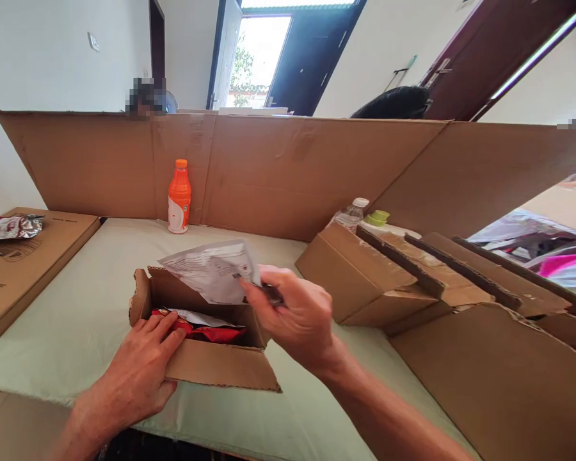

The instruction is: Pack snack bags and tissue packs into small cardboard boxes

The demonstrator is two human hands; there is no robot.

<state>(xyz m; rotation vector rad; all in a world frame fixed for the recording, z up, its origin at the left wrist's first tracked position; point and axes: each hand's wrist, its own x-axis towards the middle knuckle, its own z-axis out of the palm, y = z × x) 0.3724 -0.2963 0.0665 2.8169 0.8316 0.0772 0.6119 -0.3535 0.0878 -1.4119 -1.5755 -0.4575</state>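
Though beyond box (221, 366), orange bottle (178, 195) visible.

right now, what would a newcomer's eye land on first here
The bright orange-and-white bottle stands out against the brown cardboard panel behind it. Nearer, the right hand holds a whitish printed packet over an open brown cardboard box, the left hand at its rim.

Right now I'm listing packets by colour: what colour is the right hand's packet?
The packet shows a pale grey-white side with dark print, in the head view.
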